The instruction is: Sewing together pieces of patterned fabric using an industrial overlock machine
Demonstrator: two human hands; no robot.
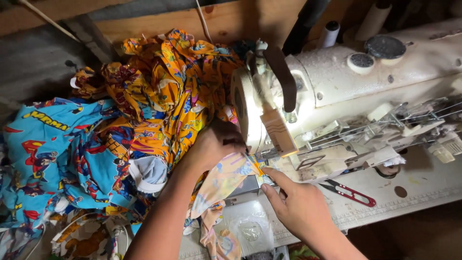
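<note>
Forearms rise from the bottom edge, and I note both hands meeting at the front of the cream sewing machine [385, 72]. My left hand [214, 144] is curled down over a strip of pale printed fabric [226, 180], fingers closed and pressing it against the machine's end, just under the needle area; whether it pinches the cloth or only presses it, I cannot tell. My right hand [293, 204] lies mostly open, index finger stretched out, its tip touching the fabric's edge near the presser foot. The strip hangs from there down off the counter [423, 185] toward the lower edge. Red-handled thread snips [349, 191] lie on the machine bed right of my right hand. Orange printed garments [168, 82] are heaped behind the left hand; a blue cartoon-print cloth [53, 154] spreads far left.
</note>
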